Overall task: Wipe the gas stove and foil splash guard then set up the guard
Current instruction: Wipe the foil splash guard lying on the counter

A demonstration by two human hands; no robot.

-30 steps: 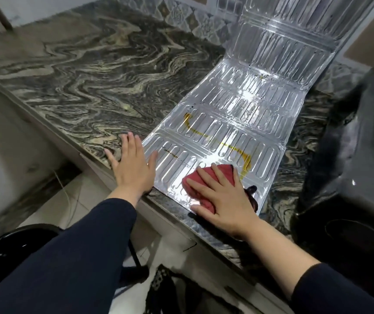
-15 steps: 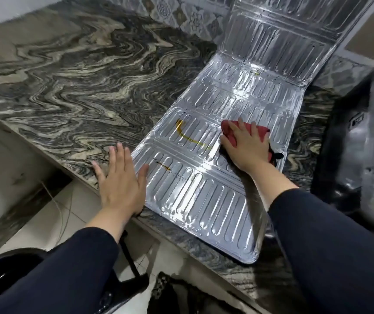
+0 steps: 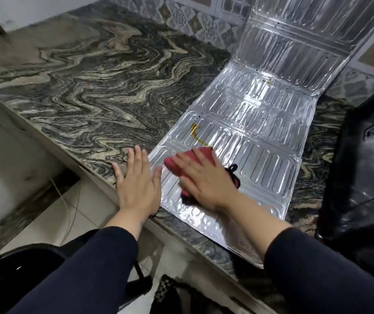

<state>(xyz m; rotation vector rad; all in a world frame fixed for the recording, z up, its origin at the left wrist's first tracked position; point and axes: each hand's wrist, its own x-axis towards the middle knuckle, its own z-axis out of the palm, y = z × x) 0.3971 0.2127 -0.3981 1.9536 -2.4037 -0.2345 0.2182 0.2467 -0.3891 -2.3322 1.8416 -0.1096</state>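
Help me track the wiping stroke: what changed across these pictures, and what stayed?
The right hand slid the red cloth away along the foil splash guard, then back to its near left edge, beside the left hand. The yellow streak has lost its right part; its left curl remains. The left hand stayed flat at the guard's edge on the countertop.

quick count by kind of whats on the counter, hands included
hands: 2, left hand and right hand
cloth: 1, red
foil guard: 1
stove: 1, black
total: 5
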